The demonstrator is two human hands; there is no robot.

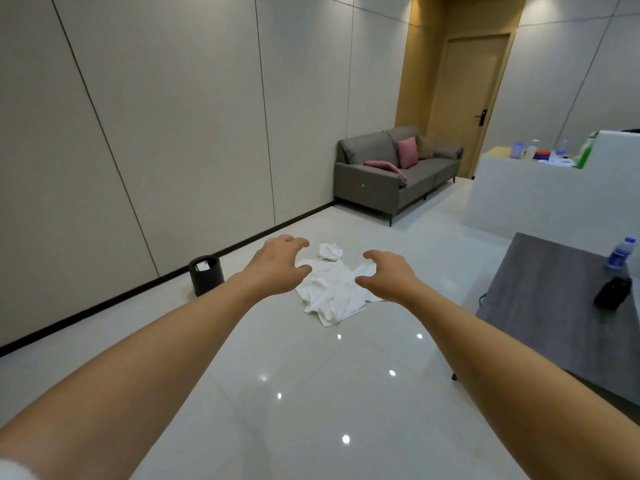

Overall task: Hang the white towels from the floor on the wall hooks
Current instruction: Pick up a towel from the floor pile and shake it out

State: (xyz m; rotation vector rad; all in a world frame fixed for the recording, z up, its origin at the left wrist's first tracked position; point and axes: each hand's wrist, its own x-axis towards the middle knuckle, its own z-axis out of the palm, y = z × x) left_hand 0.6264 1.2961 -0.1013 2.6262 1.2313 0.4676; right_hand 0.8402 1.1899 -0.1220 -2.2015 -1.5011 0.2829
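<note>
Stretching across most of the shot is a glossy white tile floor [311, 393], w/ beige panel walls [156, 116] on the left side and a wooden door [464, 98] at the far end. Grey sofa [394, 171] sits against the wall near that door, couple of pink cushions [408, 152] on it. White counter [540, 195] on the right has bottles and misc stuff on top, too small to make out tbh. Closer in on the right, a dark grey counter [554, 306] carries a water bottle [620, 253] and a black object [612, 292].

Both arms reach fwd. Left hand [277, 266] and right hand [388, 275] hover above the white towels [332, 292], fingers spread and loosely curved, grip wide, holding nothing. Towels lie crumpled on the floor between the hands, a smaller bunch just behind the bigger one. Small black bin [205, 274] stands by the wall, left of the towels.
</note>
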